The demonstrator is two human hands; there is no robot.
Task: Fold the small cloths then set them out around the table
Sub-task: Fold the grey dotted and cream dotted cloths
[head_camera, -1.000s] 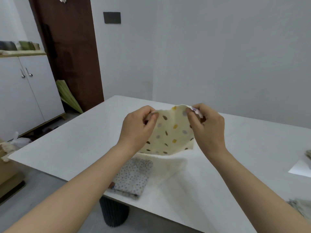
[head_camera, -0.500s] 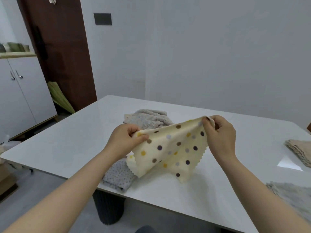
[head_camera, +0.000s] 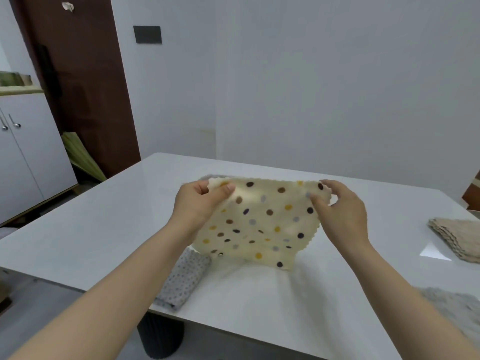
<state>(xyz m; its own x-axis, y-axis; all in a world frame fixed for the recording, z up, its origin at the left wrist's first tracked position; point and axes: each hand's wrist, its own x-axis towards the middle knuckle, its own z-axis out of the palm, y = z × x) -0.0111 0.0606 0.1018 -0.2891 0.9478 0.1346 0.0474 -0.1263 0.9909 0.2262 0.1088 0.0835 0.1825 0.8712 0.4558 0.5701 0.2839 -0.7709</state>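
Starting at your left, the table (head_camera: 104, 224) runs out to a near-left corner with bare top along that side, so there is room there to set a cloth out later. A folded grey speckled cloth (head_camera: 184, 279) lies at the near edge, one end right at the lip, and judging by that it could slide off if nudged. Your left hand (head_camera: 197, 206) pinches the top left corner of the cream spotted cloth (head_camera: 259, 224), thumb on the near face and fingers curled behind. The cloth hangs spread open between your hands above the middle of the table; whether its lowest corner touches the top I cannot tell. Your right hand (head_camera: 342, 216) pinches the top right corner the same way, thumb clamped against the fingers. You look to be at the start of folding this one: the next move calls for laying it flat or bringing the two corners together, matching the zigzag edges. There is bare top right below it for that. Further right lie a folded beige cloth (head_camera: 457, 237) and, nearer you, a fluffy grey cloth (head_camera: 457, 310), both well apart from your hands.
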